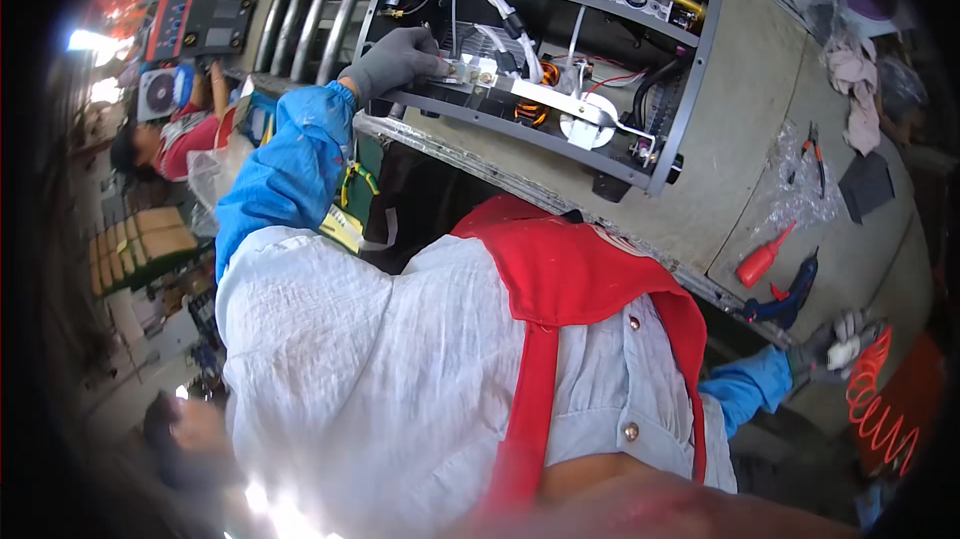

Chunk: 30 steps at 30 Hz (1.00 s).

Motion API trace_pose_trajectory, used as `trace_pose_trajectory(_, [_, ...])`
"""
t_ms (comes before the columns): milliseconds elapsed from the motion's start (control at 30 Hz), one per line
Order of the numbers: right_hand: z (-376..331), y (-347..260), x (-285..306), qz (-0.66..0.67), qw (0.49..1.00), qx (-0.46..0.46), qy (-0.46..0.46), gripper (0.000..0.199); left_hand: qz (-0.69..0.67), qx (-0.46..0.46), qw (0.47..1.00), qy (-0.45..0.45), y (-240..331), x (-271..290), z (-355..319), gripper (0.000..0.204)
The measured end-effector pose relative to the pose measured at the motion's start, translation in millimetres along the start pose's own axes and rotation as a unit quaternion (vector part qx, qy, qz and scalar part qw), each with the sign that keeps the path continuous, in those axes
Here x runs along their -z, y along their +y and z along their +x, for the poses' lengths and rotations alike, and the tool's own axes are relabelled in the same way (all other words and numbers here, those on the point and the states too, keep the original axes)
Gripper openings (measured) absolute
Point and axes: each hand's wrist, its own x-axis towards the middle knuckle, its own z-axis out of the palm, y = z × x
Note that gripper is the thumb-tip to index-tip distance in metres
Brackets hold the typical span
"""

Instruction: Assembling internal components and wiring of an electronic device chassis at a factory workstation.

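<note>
Resting a gloved left hand [398,59] inside an open grey machine chassis [560,59] on the workbench [740,129].

Head view: the left hand's fingers press together on a white terminal block [470,69] at the chassis's near edge. The gloved right hand [835,347], far off beside a coiled orange hose [880,404], curls around a small white object [848,349]; a blue power screwdriver [790,299] and a red screwdriver [762,259] lie nearby.

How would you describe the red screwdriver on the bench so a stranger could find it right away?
Start at the open grey machine chassis on the workbench. Go past its right end toward the bench's near edge, where the red-handled screwdriver lies on clear plastic wrap. It is bright red, unlike the dark blue power tool beside it.
</note>
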Motion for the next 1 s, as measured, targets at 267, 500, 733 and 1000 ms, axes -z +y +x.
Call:
trace_pose_trajectory(267, [35.4,247.1,-259.7,0.002,0.999,-0.039,-0.036,0.048,0.064,-0.134,0.988,-0.047,-4.5,11.7,24.1,0.040])
trace_pose_trajectory(500, [14.8,436.5,-349.4,-0.463,0.881,-0.049,-0.082,0.055,0.091,-0.313,0.945,-0.032,-26.9,10.4,31.1,0.031])
trace_pose_trajectory(733, [7.9,517.6,-346.3,-0.410,0.908,-0.009,-0.084,0.035,0.101,-0.400,0.911,-0.012,-34.3,6.6,37.4,0.024])
trace_pose_trajectory(1000, [8.7,530.2,-334.9,-0.480,0.871,0.017,-0.104,0.029,0.086,-0.395,0.914,-0.049,-35.2,11.1,41.7,0.023])
